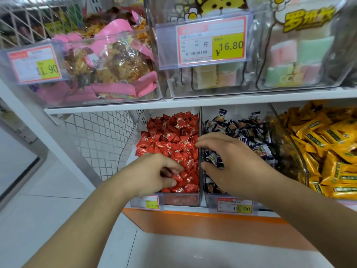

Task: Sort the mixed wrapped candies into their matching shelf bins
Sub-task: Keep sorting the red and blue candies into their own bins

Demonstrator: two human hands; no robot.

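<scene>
The left hand [154,171] reaches into the red candies [170,136], fingers curled, pinching one. Just right of them, the right hand [231,161] hovers spread over the dark-wrapped candies [241,126]. A white shelf [193,102] runs above.

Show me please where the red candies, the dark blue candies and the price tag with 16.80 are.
red candies [170,136], head view, middle of the red pile.
dark blue candies [241,125], head view, upper part of the pile.
16.80 price tag [228,46], head view, its yellow field.
</scene>
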